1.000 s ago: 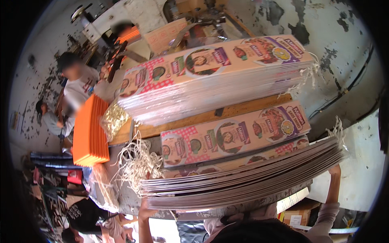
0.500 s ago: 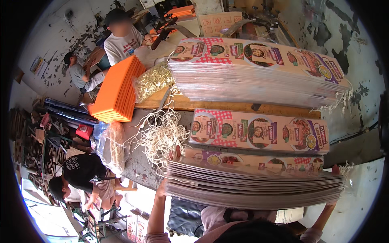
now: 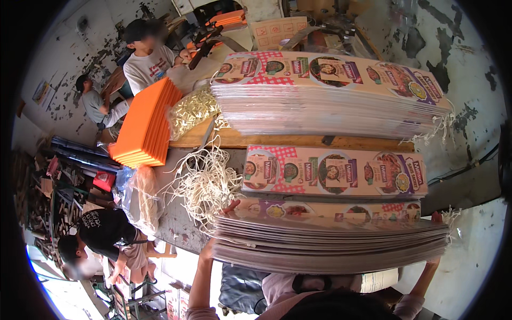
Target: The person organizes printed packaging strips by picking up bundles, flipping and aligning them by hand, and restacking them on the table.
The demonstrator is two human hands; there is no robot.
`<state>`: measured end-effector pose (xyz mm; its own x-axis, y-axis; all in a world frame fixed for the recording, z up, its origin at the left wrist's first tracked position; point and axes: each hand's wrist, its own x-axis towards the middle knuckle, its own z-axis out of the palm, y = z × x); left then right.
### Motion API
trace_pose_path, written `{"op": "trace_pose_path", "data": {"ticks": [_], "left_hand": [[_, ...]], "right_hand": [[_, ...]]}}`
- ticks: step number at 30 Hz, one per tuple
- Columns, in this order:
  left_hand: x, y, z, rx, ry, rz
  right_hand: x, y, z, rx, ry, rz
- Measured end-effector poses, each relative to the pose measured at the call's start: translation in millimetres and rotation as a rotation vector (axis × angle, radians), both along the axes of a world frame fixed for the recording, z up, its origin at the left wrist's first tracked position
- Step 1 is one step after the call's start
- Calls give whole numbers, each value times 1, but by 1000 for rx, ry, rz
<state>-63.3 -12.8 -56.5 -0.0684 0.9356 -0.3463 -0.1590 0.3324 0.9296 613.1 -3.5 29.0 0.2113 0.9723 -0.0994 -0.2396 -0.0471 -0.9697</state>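
Note:
A thick stack of long printed cardboard panels point(image 3: 330, 242), seemingly plastic-covered, is held close in front of my body. At its left end, my left hand point(image 3: 209, 247) grips the edge, thumb or fingertips showing above and the rest partly behind the panels. My right hand point(image 3: 434, 262) clasps the right end, mostly hidden by the stack. White cords hang from that end. Just beyond lies a flat panel point(image 3: 336, 170) with food pictures on the grey table point(image 3: 234, 160). A tangle of white cord point(image 3: 205, 184) is near my left hand.
A taller stack of similar panels point(image 3: 330, 112) stands on a wooden board at the back. Left of it are a bag of small gold-coloured pieces point(image 3: 193, 114) and stacked orange panels point(image 3: 144, 125). Several people work at the left, one point(image 3: 109, 229) in a black shirt.
The view has shifted slightly, so the tabletop things sit a little further left. My hands keep hold of the stack. The person at the back left has turned their head.

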Motion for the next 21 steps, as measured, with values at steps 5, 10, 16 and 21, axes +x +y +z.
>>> {"op": "trace_pose_path", "data": {"ticks": [5, 10, 16, 21], "left_hand": [[-9, -7, 1, 2, 21, -11], [-20, -15, -1, 5, 58, -42], [-45, 4, 12, 137, 488, -364], [49, 81, 142, -60, -1, -462]], "right_hand": [[1, -16, -1, -38, -51, -4], [7, -24, 2, -74, -134, 4], [23, -4, 11, -152, -389, 108], [52, 20, 38, -316, -486, 174]]}}
